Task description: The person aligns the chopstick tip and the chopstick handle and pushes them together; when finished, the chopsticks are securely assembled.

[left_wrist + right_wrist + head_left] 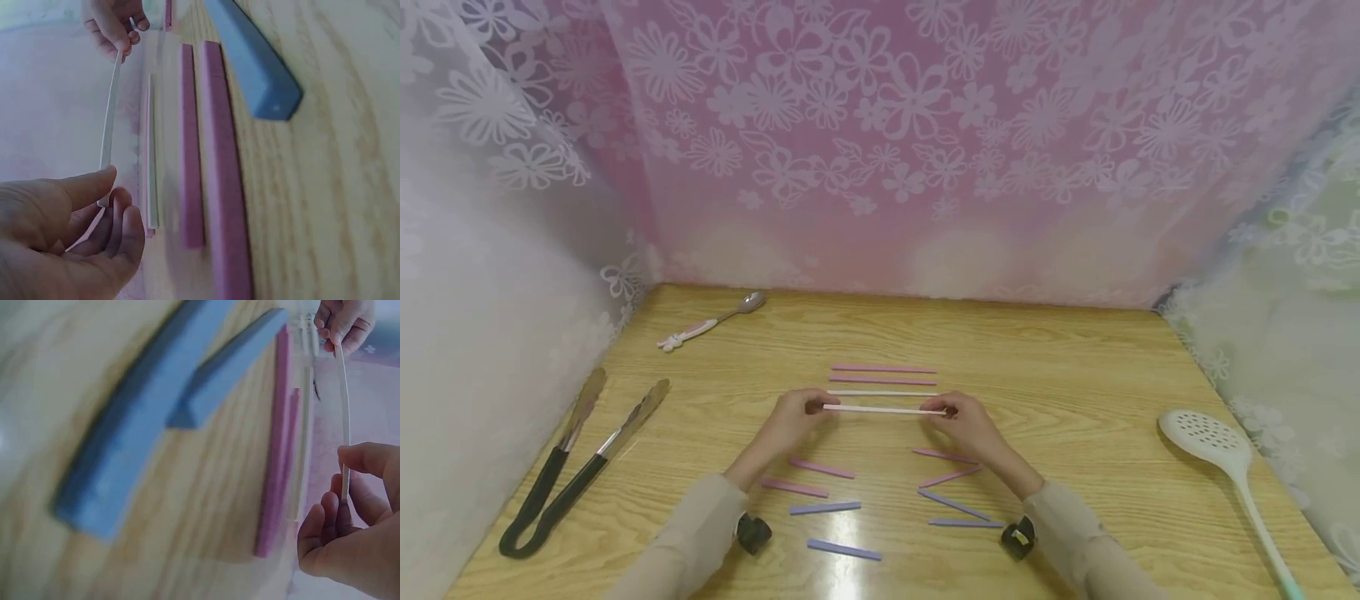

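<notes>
A thin white stick (883,409) is held level between both hands, lifted above the table in the wrist views. My left hand (797,417) pinches its left end with thumb and fingers; my right hand (962,421) pinches the right end. Just beyond it lies another white stick (880,392), followed by two long pink sticks (883,381) roughly parallel to it. Closer in, short pink sticks (822,468) and blue sticks (844,549) lie by the left forearm. More pink sticks (950,477) and blue sticks (953,504) lie near the right forearm.
Open metal tongs (587,475) with black handles lie at the left. A spoon (715,320) with a pink-and-white handle lies at the back left. At the right edge is a white slotted skimmer (1213,442). Floral curtains (910,167) border the wooden table (1060,358).
</notes>
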A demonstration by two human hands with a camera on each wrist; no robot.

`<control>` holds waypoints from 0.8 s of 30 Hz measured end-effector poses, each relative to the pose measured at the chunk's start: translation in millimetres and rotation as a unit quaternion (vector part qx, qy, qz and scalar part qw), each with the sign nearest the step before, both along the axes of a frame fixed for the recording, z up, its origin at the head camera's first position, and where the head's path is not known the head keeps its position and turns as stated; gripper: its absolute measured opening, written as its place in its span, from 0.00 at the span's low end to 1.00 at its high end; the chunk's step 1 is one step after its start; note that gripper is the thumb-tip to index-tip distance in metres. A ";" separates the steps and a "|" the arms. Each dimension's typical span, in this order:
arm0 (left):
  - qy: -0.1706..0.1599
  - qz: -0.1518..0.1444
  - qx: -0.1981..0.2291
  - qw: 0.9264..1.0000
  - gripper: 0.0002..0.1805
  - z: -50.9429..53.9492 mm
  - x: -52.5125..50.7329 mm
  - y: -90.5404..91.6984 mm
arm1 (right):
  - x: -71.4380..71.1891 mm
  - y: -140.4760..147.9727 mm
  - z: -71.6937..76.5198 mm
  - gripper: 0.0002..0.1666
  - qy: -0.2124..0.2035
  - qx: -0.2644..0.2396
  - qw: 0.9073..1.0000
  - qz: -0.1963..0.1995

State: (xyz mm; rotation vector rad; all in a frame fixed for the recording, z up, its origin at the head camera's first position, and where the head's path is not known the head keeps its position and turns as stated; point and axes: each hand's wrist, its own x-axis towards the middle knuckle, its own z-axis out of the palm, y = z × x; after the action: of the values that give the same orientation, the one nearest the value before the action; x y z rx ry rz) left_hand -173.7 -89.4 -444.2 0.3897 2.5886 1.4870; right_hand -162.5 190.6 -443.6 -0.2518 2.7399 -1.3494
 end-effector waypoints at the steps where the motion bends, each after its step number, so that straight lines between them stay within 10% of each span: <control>1: -0.004 0.005 0.001 1.000 0.09 -1.9 -0.6 0.5 | -1.1 -0.6 -1.6 0.07 -0.004 0.002 1.000 -0.001; 24: -0.004 0.034 -0.045 0.998 0.06 -16.0 -13.9 7.3 | -15.7 -6.9 -12.6 0.07 -0.026 0.038 0.999 -0.025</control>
State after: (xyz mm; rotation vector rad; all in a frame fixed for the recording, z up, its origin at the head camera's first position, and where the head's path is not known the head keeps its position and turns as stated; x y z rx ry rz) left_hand -187.6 -82.1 -460.2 0.2886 2.6765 1.3821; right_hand -178.2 183.7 -456.2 -0.1408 2.7648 -1.2403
